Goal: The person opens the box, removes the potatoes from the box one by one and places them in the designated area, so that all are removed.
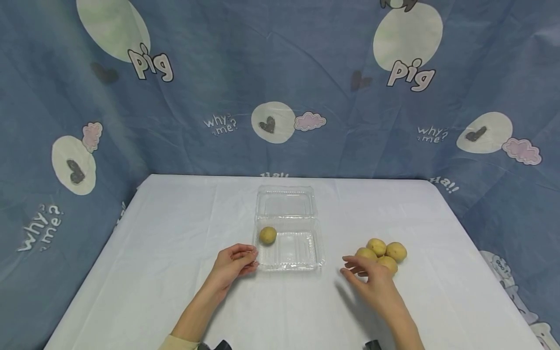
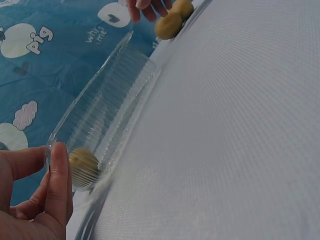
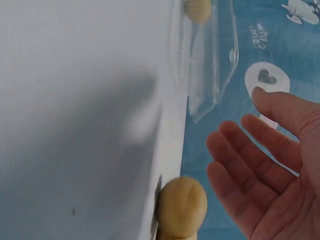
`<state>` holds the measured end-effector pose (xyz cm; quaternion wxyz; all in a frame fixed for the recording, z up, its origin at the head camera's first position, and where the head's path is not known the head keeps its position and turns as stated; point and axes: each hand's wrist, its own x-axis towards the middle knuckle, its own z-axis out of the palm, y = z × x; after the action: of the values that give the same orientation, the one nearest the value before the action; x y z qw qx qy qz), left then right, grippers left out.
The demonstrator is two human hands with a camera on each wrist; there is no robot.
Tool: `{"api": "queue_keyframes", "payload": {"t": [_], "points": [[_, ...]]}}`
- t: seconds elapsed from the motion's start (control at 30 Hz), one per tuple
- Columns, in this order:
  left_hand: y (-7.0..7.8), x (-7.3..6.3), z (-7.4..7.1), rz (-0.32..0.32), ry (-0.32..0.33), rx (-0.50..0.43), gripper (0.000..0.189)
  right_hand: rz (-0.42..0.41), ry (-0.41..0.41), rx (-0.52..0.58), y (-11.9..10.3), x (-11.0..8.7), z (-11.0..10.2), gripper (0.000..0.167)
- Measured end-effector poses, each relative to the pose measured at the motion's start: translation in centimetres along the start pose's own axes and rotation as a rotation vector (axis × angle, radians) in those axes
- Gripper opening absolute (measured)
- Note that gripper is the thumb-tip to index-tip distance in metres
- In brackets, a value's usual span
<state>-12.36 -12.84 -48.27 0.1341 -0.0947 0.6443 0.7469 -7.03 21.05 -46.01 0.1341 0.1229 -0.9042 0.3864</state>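
Note:
A clear plastic clamshell box [image 1: 288, 267] lies with its lid [image 1: 286, 203] folded back. One small round potato [image 1: 268, 236] sits in the box's left rear corner. My left hand [image 1: 238, 265] pinches the box's left rim between thumb and fingers, as the left wrist view shows. Over at the right, my right hand [image 1: 369, 282] hovers empty, fingers slightly bent and thumb apart, just in front of several more potatoes [image 1: 396, 252] in a cluster. It partly covers the nearer ones in the head view. A potato [image 3: 181, 207] shows below the fingers in the right wrist view.
A white cloth [image 1: 175, 218] covers the table. Behind it and at both sides hangs a blue printed curtain [image 1: 341, 141]. Dark pieces of the wrist gear [image 1: 373, 344] poke in at the bottom edge.

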Motion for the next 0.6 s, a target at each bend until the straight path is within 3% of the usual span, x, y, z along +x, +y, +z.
{"api": "queue_keyframes", "payload": {"t": [0.2,0.6], "points": [[0.1,-0.1,0.0,-0.003,0.005,0.005,0.023,-0.006,-0.031,0.060,-0.6,0.3,0.8,0.024],[0.1,0.0,0.1,0.000,0.008,0.009,0.021,-0.116,-0.054,0.112,-2.1,1.9,2.1,0.025]]}}
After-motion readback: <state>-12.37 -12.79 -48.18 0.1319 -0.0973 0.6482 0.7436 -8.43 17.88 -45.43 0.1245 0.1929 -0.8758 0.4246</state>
